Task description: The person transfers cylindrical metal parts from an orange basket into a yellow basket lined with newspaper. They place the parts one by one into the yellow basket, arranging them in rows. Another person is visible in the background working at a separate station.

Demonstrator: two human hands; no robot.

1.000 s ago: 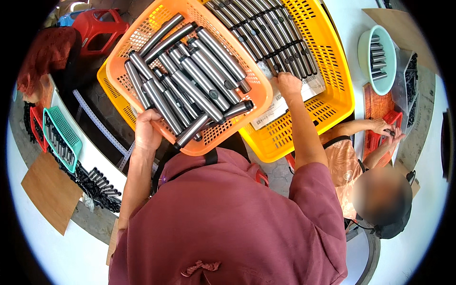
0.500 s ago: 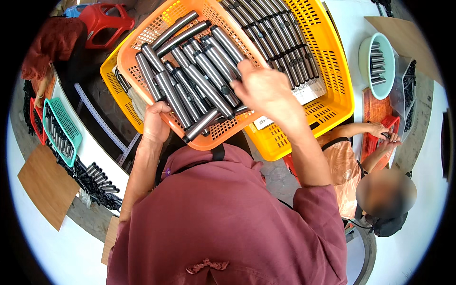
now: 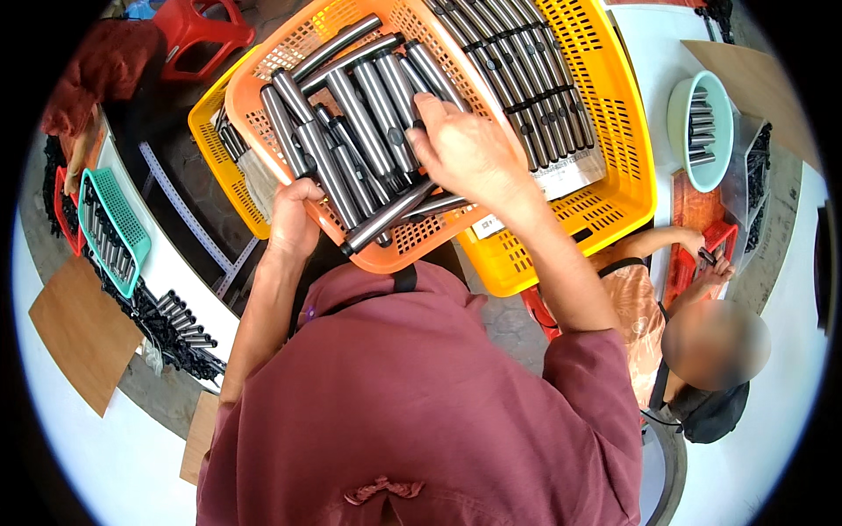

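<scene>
Loose rods [image 3: 329,175] are heaped in the orange basket [image 3: 386,261], shiny tubes with black ends, most of them running roughly lengthwise but a few lying across the rest. Left hand [image 3: 296,219] has its grip clamped on the left side of the rim, toward the near corner, thumb over the top and the other fingers mostly out of sight. My guess is that's what steadies it with the other arm reaching in. Right hand [image 3: 474,153] is down on the heap, thumb and forefinger around what looks like a black rod end, but honestly I can't tell if that grip is really closed on it, the hand covers too much.

Yellow basket [image 3: 633,131] just to the right is way tidier: lined-up rods [image 3: 504,74] side by side in rows, with paper [image 3: 574,178] under them, maybe so they don't scuff on the mesh. The orange one overlaps its left edge, so both are within easy reach, though whatever holds it up from below is hidden
</scene>
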